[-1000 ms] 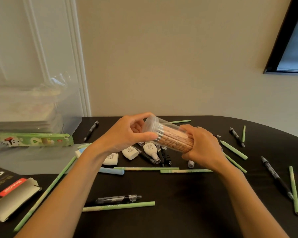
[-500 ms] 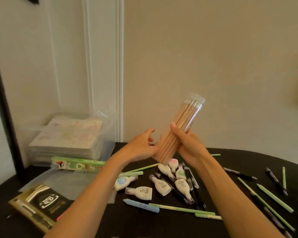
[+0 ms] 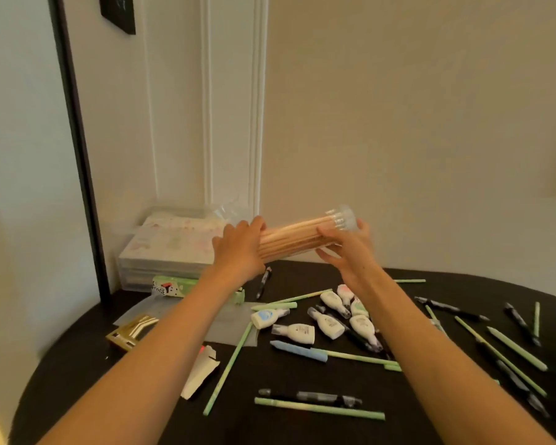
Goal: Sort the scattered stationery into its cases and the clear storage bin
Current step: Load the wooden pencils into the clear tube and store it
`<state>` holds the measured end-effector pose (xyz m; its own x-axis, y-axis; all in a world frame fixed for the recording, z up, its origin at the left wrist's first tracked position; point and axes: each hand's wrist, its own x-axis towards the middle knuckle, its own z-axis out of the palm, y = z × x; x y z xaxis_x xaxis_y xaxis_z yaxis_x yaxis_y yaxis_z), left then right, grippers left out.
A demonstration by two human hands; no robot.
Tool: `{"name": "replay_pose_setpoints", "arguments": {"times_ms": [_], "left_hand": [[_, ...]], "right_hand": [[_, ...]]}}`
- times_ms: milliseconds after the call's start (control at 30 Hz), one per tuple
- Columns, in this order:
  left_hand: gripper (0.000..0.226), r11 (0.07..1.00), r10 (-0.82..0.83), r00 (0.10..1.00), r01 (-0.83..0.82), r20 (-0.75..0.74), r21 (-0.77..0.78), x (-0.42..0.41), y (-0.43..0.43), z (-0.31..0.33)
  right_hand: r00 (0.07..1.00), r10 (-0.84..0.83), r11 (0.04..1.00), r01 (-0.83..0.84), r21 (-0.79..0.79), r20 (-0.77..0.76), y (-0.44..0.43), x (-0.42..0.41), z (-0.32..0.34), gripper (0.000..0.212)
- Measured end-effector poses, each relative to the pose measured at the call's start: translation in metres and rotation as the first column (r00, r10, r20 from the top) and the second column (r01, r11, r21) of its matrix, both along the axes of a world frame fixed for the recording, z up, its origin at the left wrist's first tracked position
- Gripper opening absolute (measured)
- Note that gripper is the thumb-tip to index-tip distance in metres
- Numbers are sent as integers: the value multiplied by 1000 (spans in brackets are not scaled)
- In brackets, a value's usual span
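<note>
A clear tube of wooden pencils (image 3: pixel 297 237) hangs nearly level above the far side of the black table (image 3: pixel 109 380), its capped end to the right. My left hand (image 3: pixel 239 252) grips its left end. My right hand (image 3: pixel 347 248) cups it from below near the cap, fingers partly spread. The clear storage bin (image 3: pixel 170 248) with printed sheets inside stands at the back left, just left of the tube. Several green pencils (image 3: pixel 318 408), black pens (image 3: pixel 312 396) and white correction tapes (image 3: pixel 297 331) lie scattered on the table.
A green pencil box (image 3: pixel 174 289) lies in front of the bin. A gold and black pack (image 3: pixel 130 332), a flat clear sleeve (image 3: pixel 231 326) and torn white card (image 3: pixel 201 370) sit at the left. A blue marker (image 3: pixel 299 350) lies mid-table. The wall is close behind.
The pencil tube has gone from low over the table, to upright, to nearly level and nearer the bin. My view has swung left and up.
</note>
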<state>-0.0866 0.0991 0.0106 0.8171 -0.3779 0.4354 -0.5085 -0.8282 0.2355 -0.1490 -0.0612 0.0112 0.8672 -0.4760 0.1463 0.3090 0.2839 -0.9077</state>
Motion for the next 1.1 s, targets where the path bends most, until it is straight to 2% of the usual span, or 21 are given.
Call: {"name": "replay_pose_setpoints", "arguments": {"times_ms": [67,167,233,267,333,400,467,533,633,733,800,867,900,1000,1100], "left_hand": [[52,1000,28,998,-28,64,-1,-7,-1,-1],[51,998,63,989,-60,135,-25,-10,-1,3],[50,995,101,981,-97,168,-31,-7,2,8],[47,994,113,976,-110,184,-27,-2,3,11],[45,992,124,970,-124,210,-16,13,2,18],[46,993,116,965,-117,234,-10,30,-2,24],[47,993,117,960,-117,252,-15,54,-7,29],[52,991,133,962,-123,239,-57,77,-9,33],[79,950,219,970,-187,106,-252,120,-12,40],[98,875,272,948,-315,-164,-368,159,-12,41],[98,839,276,866,-429,-417,-336,185,-5,40],[93,847,231,749,-469,-621,-250,202,4,37],[82,874,217,712,-447,-668,-192,209,8,36],[42,922,267,666,-386,-697,-16,225,14,34],[32,891,338,581,-452,-740,52,237,24,34]], "right_hand": [[997,-61,988,56,-143,-35,-5,-7,1,89],[996,-4,919,-33,-393,-92,-14,-11,8,88],[989,15,823,-94,-561,-144,-23,-9,11,82],[987,2,737,-112,-667,-163,-27,-6,12,73],[982,-55,472,-134,-871,-181,-36,8,16,60],[980,-144,218,-104,-970,-137,-39,28,20,61],[979,-193,103,-47,-994,-66,-41,53,24,61],[983,-182,98,4,-995,-14,-40,74,26,59],[989,-150,218,37,-975,4,-39,119,30,62],[983,-181,295,16,-955,-39,-37,160,32,63],[978,-186,342,-25,-940,-94,-34,184,34,62],[969,-189,376,-78,-923,-159,-30,202,37,61],[963,-186,385,-112,-916,-195,-27,212,40,60],[946,-148,387,-212,-897,-288,-18,234,50,60],[924,-121,369,-297,-881,-362,-2,254,61,63]]}}
